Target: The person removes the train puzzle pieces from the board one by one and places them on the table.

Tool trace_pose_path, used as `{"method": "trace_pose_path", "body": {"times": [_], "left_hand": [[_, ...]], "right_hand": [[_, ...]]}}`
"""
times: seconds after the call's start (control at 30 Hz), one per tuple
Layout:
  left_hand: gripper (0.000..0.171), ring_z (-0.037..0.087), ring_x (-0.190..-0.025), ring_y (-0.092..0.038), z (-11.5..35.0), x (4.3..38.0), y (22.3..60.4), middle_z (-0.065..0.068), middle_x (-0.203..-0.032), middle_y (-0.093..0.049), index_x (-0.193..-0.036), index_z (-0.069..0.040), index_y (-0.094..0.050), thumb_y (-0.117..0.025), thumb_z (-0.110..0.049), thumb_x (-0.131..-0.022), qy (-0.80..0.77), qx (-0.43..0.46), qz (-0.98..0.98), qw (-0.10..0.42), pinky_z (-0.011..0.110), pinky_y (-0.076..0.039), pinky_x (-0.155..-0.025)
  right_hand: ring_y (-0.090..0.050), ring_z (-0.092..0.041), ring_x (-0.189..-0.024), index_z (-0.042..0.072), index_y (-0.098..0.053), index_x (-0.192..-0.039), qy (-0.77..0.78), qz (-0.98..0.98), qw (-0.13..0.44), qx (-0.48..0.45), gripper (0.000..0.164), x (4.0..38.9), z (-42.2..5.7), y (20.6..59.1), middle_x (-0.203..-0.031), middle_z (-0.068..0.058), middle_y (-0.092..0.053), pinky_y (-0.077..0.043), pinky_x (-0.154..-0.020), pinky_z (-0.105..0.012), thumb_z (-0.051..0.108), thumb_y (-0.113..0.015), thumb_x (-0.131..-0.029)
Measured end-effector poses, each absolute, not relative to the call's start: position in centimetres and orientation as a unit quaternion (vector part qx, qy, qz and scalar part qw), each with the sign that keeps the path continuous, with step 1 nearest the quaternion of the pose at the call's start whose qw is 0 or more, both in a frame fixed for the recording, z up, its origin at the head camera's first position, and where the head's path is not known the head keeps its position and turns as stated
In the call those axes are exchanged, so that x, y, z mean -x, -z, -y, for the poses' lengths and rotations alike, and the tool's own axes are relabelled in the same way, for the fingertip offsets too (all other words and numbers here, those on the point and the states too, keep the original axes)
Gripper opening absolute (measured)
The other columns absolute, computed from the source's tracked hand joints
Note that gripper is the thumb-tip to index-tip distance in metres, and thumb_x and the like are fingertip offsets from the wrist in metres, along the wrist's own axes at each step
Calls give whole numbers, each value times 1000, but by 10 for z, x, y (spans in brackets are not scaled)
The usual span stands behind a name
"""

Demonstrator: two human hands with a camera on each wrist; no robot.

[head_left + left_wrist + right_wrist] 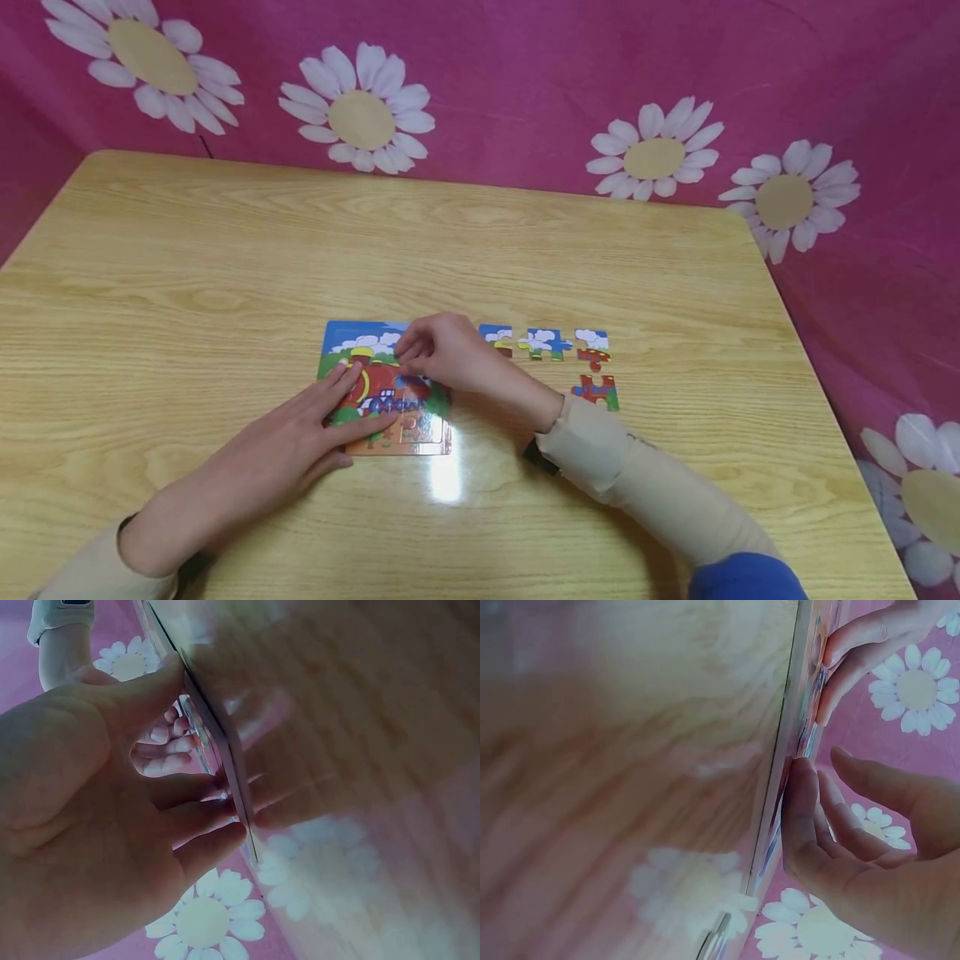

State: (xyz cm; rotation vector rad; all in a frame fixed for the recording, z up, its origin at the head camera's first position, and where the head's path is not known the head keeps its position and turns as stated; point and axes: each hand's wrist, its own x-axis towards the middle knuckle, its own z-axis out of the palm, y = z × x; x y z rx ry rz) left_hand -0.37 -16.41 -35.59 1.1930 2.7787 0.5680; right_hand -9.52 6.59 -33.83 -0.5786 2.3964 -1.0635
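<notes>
We are viewing a bright head picture, white glare (pixel 446 479) shining on the table (pixel 225 250) at the lower right corner of the puzzle board (pixel 390 449), soft shadow (pixel 637 542) falling farther right, dimmer, hazy wrist views blurring reflections (pixel 690 892) beside the board.

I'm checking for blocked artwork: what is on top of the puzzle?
The left hand rests on the puzzle; the right hand is over its upper right in the head view. What lies beneath them is covered and cannot be seen.
</notes>
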Motion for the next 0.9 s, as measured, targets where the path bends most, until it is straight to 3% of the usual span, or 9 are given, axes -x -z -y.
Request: {"method": "trace_pose_path", "body": {"times": [0.47, 0.9], "left_hand": [[52, 40, -142, -28, 164, 3, 353, 23, -155, -30, -142, -31, -54, -68, -20, -94, -184, -380, -905, 53, 55, -40, -102], [53, 41, -141, -30, 164, 3, 355, 24, -153, -33, -141, -29, -57, -71, -18, -91, -175, -388, -904, 39, 54, -43, -100]], "right_hand": [[-61, -10, -70, 2, -72, -105, 391, -869, 220, 208, 19, 96, -57, 337, -80, -1, -68, -49, -66, -19, 7, -75, -87], [-65, -14, -76, 6, -70, -99, 445, -847, 222, 188, 16, 95, -71, 329, -82, -2, -68, -53, -67, -24, -1, -74, -85]]}}
